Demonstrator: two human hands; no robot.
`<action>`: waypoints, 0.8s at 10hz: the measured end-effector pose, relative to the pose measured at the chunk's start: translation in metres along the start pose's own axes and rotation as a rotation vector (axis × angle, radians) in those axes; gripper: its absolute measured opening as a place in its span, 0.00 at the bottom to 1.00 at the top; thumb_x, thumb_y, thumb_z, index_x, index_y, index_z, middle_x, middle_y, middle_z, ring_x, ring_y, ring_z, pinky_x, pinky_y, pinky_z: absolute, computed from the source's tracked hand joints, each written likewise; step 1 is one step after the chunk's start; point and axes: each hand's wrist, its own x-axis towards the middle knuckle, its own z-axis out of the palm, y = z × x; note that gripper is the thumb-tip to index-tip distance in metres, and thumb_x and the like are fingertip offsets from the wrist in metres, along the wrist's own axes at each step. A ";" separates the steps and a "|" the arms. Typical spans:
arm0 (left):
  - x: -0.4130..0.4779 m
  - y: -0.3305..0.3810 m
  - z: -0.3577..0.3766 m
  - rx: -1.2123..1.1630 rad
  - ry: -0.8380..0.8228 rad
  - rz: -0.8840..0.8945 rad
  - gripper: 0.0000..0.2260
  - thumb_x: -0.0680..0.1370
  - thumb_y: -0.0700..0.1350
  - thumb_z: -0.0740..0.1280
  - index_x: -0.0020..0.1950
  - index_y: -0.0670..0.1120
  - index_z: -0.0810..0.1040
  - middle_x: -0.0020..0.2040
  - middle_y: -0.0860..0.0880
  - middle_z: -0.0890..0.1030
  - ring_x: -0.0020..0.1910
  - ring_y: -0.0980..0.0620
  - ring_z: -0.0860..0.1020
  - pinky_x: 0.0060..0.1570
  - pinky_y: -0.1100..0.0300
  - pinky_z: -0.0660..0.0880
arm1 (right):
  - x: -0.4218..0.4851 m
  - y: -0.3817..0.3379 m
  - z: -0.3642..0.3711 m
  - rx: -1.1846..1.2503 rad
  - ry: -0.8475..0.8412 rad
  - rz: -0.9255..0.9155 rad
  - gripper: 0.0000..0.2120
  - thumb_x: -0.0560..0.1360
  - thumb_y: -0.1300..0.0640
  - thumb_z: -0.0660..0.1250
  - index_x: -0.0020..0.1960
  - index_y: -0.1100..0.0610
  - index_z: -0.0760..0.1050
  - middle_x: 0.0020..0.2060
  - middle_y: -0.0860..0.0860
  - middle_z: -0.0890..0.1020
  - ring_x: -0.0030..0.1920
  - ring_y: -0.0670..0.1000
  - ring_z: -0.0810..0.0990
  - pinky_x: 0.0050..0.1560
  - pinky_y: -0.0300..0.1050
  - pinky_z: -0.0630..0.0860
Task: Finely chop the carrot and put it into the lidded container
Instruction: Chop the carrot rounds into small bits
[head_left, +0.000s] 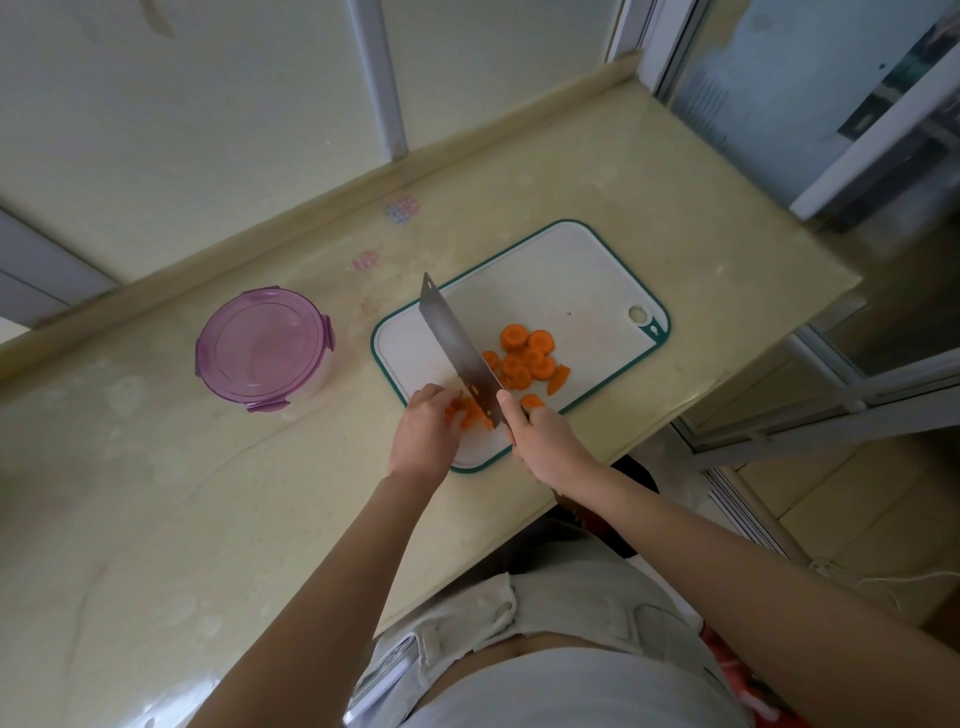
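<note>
Head: cream counter (208, 493) beside glass door (769, 104).

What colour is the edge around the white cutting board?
Teal green, edging the white rectangular plastic cutting board; head view shows it.

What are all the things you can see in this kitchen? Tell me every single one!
round clear container with a purple snap lid: one, purple lid shut, on the counter left of the board
white plastic cutting board with a teal rim: one, white, at the counter's front edge
flat steel cleaver: one, silver, blade down across the board
orange carrot slices: many, orange, piled on the board right of the blade, more beside the left hand
beige stone counter: one, beige, under everything
left hand: one, holds carrot pieces against the blade
right hand: one, grips the cleaver's handle
</note>
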 end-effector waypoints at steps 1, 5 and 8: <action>-0.004 0.001 0.002 0.056 0.000 0.022 0.11 0.77 0.39 0.65 0.58 0.41 0.79 0.53 0.44 0.77 0.54 0.46 0.71 0.53 0.63 0.67 | -0.002 -0.002 -0.001 -0.019 -0.001 -0.017 0.27 0.80 0.41 0.49 0.32 0.59 0.64 0.25 0.51 0.67 0.25 0.49 0.67 0.28 0.41 0.64; -0.008 -0.002 0.008 0.031 0.060 0.005 0.08 0.76 0.38 0.67 0.53 0.40 0.82 0.47 0.43 0.79 0.50 0.44 0.72 0.49 0.61 0.68 | -0.013 -0.005 0.007 -0.125 -0.084 -0.037 0.19 0.81 0.41 0.49 0.34 0.48 0.61 0.32 0.48 0.69 0.32 0.44 0.67 0.40 0.44 0.70; -0.007 -0.004 0.009 0.016 0.071 0.011 0.09 0.75 0.37 0.67 0.54 0.41 0.82 0.48 0.43 0.79 0.50 0.44 0.72 0.49 0.61 0.68 | -0.003 -0.005 0.013 -0.166 0.022 -0.029 0.26 0.81 0.42 0.50 0.29 0.56 0.62 0.26 0.50 0.69 0.27 0.48 0.68 0.30 0.40 0.65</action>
